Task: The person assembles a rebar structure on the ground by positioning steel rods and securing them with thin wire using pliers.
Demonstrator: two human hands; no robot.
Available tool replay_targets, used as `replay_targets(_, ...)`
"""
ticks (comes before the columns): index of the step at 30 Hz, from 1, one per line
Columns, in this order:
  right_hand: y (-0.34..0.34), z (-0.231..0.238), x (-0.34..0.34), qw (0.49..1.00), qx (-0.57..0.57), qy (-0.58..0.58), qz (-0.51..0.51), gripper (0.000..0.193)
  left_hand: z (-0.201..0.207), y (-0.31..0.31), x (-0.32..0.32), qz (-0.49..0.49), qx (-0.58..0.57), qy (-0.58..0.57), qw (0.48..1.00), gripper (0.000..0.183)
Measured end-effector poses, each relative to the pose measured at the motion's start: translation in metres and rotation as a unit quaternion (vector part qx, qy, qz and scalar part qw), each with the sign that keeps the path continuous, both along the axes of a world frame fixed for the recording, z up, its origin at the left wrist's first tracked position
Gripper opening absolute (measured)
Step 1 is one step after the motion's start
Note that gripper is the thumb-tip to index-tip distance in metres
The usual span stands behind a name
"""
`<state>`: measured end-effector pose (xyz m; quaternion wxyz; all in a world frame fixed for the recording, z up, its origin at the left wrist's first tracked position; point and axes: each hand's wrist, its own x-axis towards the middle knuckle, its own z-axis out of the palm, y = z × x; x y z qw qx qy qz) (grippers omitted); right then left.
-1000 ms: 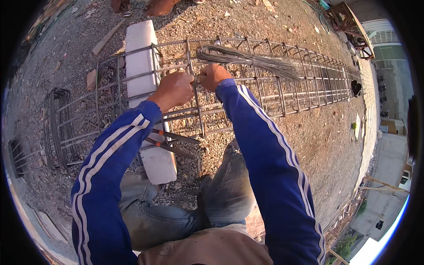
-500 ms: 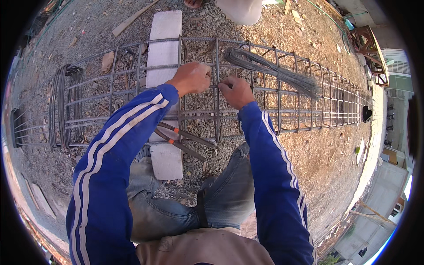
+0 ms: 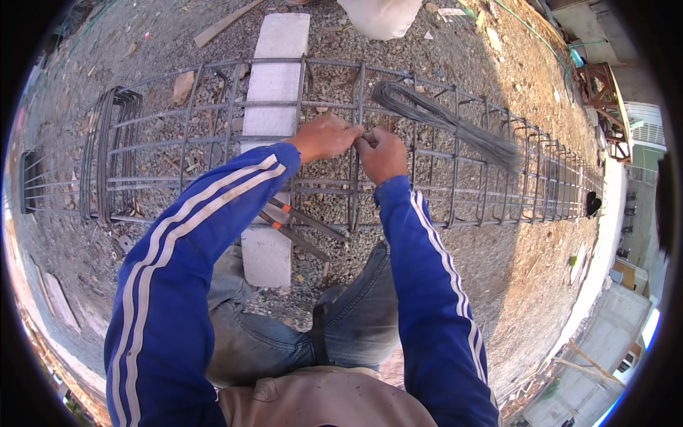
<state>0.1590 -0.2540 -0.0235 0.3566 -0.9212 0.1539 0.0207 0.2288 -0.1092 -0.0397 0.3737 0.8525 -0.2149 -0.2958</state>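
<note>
A long rebar cage [image 3: 360, 92] of lengthwise bars and square stirrups lies across in front of me. My left hand [image 3: 329, 136] is closed in a pinch at a crossing of a stirrup and a lengthwise bar. Right beside it my right hand [image 3: 382, 154] is also closed, thumb and fingers pressed together, fingertips almost meeting the left ones. Whatever they pinch is too small to make out. On the cage, right of my hands, rests a looped bundle of thin tie wire [image 3: 455, 128]. A dark two-handled tool with orange bands [image 3: 306, 229] lies nearer my legs.
A whitish slab [image 3: 277, 78] runs under the cage. Several stirrups are bunched together [image 3: 103, 156] on the cage's left part. Gravelly ground surrounds it, with a wood strip [image 3: 228, 23] and a pale sack-like object [image 3: 380, 16] at the far side. A wooden frame [image 3: 605, 107] stands at right.
My two hands have come closer together at the bar crossing, the left one moving right. The view has shifted slightly, and shade now covers more of the ground at right.
</note>
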Motion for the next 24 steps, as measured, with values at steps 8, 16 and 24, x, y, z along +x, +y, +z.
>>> replay_targets(8, 0.004, 0.003, -0.011, 0.996, -0.064, -0.034, 0.060, 0.025, 0.000, -0.007, 0.019, -0.050, -0.049, 0.207, 0.976, 0.051)
replay_targets(16, 0.012, 0.021, -0.001, 0.957, -0.236, -0.050, 0.161, 0.031, -0.004, 0.001, 0.025, -0.016, -0.066, 0.301, 0.951, 0.038)
replay_targets(24, -0.024, 0.043, -0.013, 0.987, -0.095, 0.026, 0.131, 0.021, -0.001, 0.009, 0.029, -0.066, -0.098, 0.362, 0.925, 0.023)
